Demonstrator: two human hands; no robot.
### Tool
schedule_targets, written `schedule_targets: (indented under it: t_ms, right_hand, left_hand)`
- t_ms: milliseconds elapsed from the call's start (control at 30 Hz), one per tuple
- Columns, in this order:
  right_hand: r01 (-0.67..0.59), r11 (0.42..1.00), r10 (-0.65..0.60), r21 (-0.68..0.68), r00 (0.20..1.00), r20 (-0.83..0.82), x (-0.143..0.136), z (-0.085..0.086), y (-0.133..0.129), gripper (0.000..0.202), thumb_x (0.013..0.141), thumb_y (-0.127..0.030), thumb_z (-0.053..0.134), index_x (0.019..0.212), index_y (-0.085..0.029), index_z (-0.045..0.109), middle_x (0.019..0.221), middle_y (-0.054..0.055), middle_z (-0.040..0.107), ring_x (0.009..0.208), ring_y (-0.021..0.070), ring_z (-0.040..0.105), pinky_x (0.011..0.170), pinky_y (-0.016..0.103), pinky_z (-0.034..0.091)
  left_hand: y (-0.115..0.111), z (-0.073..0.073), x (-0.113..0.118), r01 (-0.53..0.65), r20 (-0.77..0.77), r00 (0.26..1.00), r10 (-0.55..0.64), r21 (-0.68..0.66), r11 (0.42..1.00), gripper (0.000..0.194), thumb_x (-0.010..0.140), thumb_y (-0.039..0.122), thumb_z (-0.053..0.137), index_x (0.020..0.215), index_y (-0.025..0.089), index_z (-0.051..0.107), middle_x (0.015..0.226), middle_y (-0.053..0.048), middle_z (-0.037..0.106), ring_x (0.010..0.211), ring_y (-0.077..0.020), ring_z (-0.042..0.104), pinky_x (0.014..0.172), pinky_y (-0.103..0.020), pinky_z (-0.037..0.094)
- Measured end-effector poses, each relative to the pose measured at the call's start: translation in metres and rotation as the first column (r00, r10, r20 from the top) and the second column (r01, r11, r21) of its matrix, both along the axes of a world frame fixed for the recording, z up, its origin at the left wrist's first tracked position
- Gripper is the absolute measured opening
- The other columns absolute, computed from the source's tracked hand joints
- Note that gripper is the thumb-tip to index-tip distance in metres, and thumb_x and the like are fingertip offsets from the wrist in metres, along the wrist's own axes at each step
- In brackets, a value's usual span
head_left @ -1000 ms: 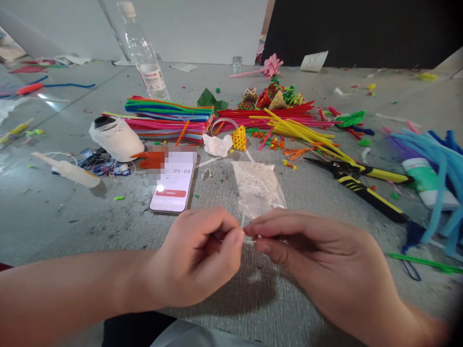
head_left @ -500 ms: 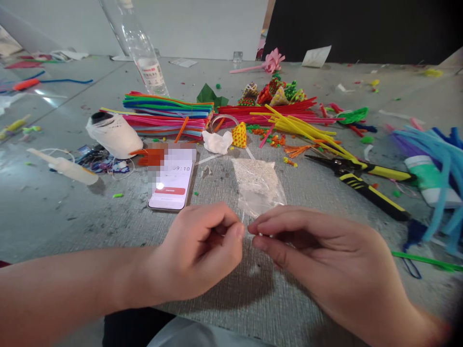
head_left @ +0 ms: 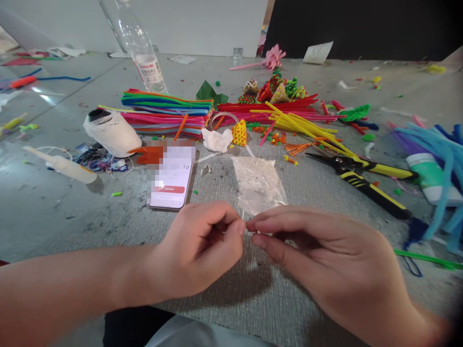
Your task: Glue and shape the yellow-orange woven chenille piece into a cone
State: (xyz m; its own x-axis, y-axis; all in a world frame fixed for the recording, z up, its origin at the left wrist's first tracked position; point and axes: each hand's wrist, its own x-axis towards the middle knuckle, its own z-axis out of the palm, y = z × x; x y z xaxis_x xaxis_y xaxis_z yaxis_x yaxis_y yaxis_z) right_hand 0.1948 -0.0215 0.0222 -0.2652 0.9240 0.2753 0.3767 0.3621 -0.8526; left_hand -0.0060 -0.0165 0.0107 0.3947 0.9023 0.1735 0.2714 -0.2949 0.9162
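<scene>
My left hand (head_left: 206,248) is closed, thumb and index finger pinched together on something too small to make out. Right beside it, the fingertips of my right hand (head_left: 321,255) are pinched around a tiny pale bead (head_left: 258,233). The two hands nearly touch at the fingertips, above the grey table (head_left: 119,224). Just behind them lies a clear plastic bag (head_left: 258,183) of small pale beads. A lit phone (head_left: 171,180) rests behind my left hand.
Pliers (head_left: 361,176) with black and yellow handles lie at the right, near a green-and-white tub (head_left: 430,176). Pipe cleaners (head_left: 170,113) cross the back. At left are a glue bottle (head_left: 65,166), a white-wrapped roll (head_left: 112,135) and a plastic bottle (head_left: 142,58).
My right fingertips have moved slightly left, closer to my left fingertips. The view has shifted a little; both hands keep their pinched pose.
</scene>
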Motion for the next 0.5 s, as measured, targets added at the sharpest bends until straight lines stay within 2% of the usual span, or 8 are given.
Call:
schedule_targets:
  t_ms: [267, 500]
  right_hand:
    - [0.009, 1.0, -0.009, -0.005, 1.0, 0.003, -0.0003, -0.0011, -0.0015, 0.012, 0.081, -0.015, 0.08, 0.086, -0.026, 0.08, 0.088, -0.004, 0.083, 0.075, 0.012, 0.079, 0.071, 0.014, 0.065]
    - [-0.003, 1.0, 0.003, -0.009, 1.0, 0.004, 0.0003, -0.0013, 0.0005, 0.012, 0.08, -0.015, 0.08, 0.086, -0.026, 0.08, 0.087, -0.004, 0.083, 0.073, 0.0127, 0.079, 0.066, 0.015, 0.065]
  left_hand:
    - [0.0001, 0.0002, -0.0006, 0.011, 0.001, 1.0, -0.011, 0.004, 1.0, 0.022, 0.093, 0.014, 0.053, 0.072, 0.018, 0.051, 0.055, 0.009, 0.04, 0.048, -0.0037, 0.033, 0.043, -0.015, 0.028]
    - [0.0001, 0.0022, -0.0007, 0.014, -0.026, 1.0, -0.014, 0.03, 0.999, 0.022, 0.092, 0.013, 0.053, 0.071, 0.017, 0.051, 0.054, 0.009, 0.039, 0.047, -0.0037, 0.033, 0.043, -0.015, 0.027]
